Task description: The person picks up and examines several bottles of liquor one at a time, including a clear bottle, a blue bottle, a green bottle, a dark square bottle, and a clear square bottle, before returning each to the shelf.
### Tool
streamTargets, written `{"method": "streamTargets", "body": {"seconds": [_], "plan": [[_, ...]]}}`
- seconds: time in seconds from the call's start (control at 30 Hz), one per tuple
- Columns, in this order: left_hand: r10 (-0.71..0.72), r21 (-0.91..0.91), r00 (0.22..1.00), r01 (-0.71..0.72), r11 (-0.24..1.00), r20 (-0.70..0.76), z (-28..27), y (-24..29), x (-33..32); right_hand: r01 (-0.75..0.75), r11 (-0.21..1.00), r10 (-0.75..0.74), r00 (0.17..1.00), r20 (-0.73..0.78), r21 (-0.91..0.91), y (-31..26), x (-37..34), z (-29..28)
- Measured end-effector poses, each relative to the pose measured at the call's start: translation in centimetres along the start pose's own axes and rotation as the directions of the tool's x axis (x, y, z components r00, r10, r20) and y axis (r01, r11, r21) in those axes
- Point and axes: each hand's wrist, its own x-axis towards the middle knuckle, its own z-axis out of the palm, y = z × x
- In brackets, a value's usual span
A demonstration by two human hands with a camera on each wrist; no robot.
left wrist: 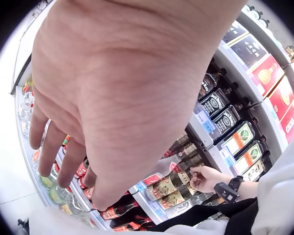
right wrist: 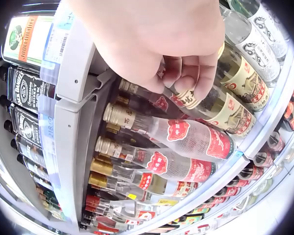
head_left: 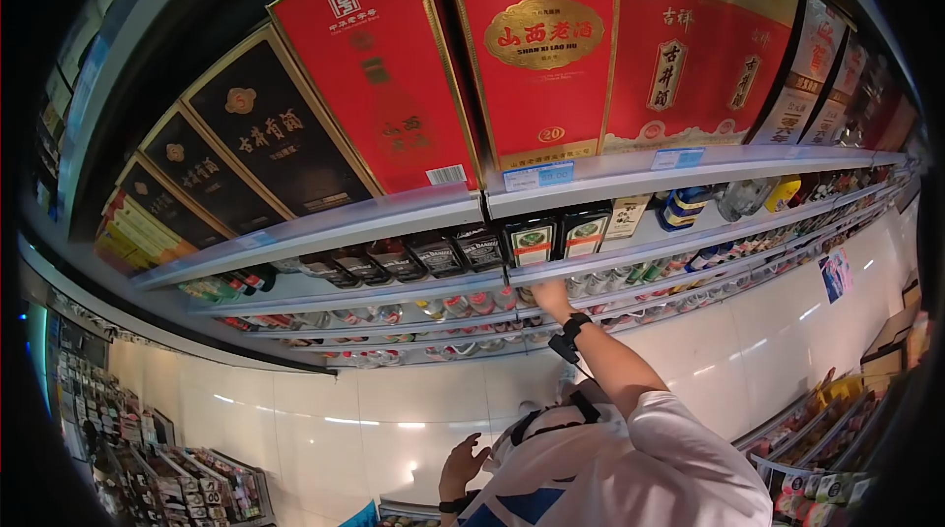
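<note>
My right hand (head_left: 552,299) reaches into the shelf row below the boxed liquor. In the right wrist view its fingers and thumb curl round the neck of a glass liquor bottle (right wrist: 231,118) with a cream and red label. That bottle stands in line with its neighbours; part of its neck is hidden behind the fingers. Beside it are a similar cream-labelled bottle (right wrist: 247,81) and a clear bottle with red labels (right wrist: 191,137). My left hand (head_left: 463,463) hangs low by the body, fingers loosely bent, holding nothing. Its palm fills much of the left wrist view.
Large red boxes (head_left: 541,55) and black boxes (head_left: 276,124) line the upper shelf. Jack Daniel's bottles (head_left: 433,253) and Jägermeister bottles (head_left: 533,242) stand beneath, behind a shelf edge (head_left: 630,173) with price tags. Snack racks (head_left: 817,438) stand behind at the right.
</note>
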Motion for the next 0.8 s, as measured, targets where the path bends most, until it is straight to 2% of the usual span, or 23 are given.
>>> {"method": "streamTargets", "body": {"seconds": [0.03, 0.1, 0.13, 0.2, 0.27, 0.33, 0.4, 0.43, 0.47, 0.5, 0.57, 0.6, 0.63, 0.67, 0.73, 0.8], "plan": [[0.003, 0.001, 1.0, -0.003, 1.0, 0.009, 0.1, -0.1, -0.2, -0.007, 1.0, 0.007, 1.0, -0.004, -0.006, -1.2, -0.7, -1.2], [-0.009, -0.022, 1.0, 0.009, 1.0, -0.012, 0.2, -0.3, -0.2, -0.181, 0.963, 0.174, 0.983, 0.052, 0.201, -4.8, -2.2, -4.8], [0.008, -0.026, 1.0, -0.009, 1.0, -0.027, 0.1, -0.1, -0.4, -0.179, 0.956, 0.174, 0.984, 0.042, 0.231, -5.0, -3.5, -5.6], [0.01, -0.039, 1.0, -0.011, 0.999, -0.029, 0.3, -0.4, -0.6, -0.144, 0.978, 0.107, 0.967, 0.233, 0.149, -4.1, -7.3, -9.2], [0.004, -0.038, 1.0, -0.005, 0.999, -0.023, 0.4, -0.5, -0.6, -0.108, 0.993, 0.081, 0.896, 0.436, 0.037, -1.7, -11.7, -12.8], [-0.038, -0.008, 0.999, 0.039, 0.999, 0.038, -0.4, 0.9, -0.7, -0.252, 0.957, 0.289, 0.828, 0.481, -0.141, 3.5, -17.8, -17.3], [-0.024, -0.021, 0.996, 0.025, 0.999, 0.084, 0.2, 0.3, 0.3, -0.51, 0.819, 0.573, 0.741, 0.349, -0.262, 9.0, -25.4, -22.4], [-0.024, -0.032, 0.993, 0.028, 0.999, 0.119, 0.8, -0.5, 0.7, -0.649, 0.715, 0.699, 0.671, 0.248, -0.26, 11.1, -29.5, -25.0], [-0.008, -0.107, 0.989, 0.024, 0.994, 0.151, 2.0, -2.3, 1.7, -0.774, 0.597, 0.802, 0.58, 0.144, -0.208, 12.6, -33.9, -27.6], [-0.004, -0.104, 0.986, 0.021, 0.994, 0.168, 3.3, -4.2, 2.7, -0.874, 0.474, 0.88, 0.471, 0.054, -0.108, 13.2, -38.3, -29.8], [0.036, -0.395, 0.981, 0.044, 0.917, 0.191, 5.0, -6.8, 4.5, -0.957, 0.235, 0.971, 0.226, -0.072, 0.172, 13.0, -46.8, -33.3], [-0.076, -0.538, 0.971, 0.189, 0.821, 0.225, 5.5, -6.8, 4.2, -0.94, 0.137, 0.989, 0.112, -0.097, 0.313, 11.9, -50.3, -34.2], [-0.065, -0.531, 0.969, 0.187, 0.827, 0.24, 5.9, -7.1, 4.0, -0.896, 0.058, 0.994, 0.01, -0.112, 0.44, 10.5, -53.5, -34.8], [-0.216, -0.592, 0.944, 0.325, 0.738, 0.25, 6.4, -7.6, 3.7, -0.838, -0.003, 0.991, -0.077, -0.113, 0.545, 8.9, -56.3, -35.0], [-0.392, -0.627, 0.858, 0.511, 0.588, 0.332, 7.2, -9.8, 3.5, -0.684, -0.082, 0.971, -0.218, -0.096, 0.724, 6.2, -61.1, -34.4], [-0.402, -0.624, 0.817, 0.576, 0.528, 0.413, 8.2, -13.1, 4.2, -0.507, -0.086, 0.949, -0.305, -0.085, 0.858, 5.6, -64.4, -33.9]]}}
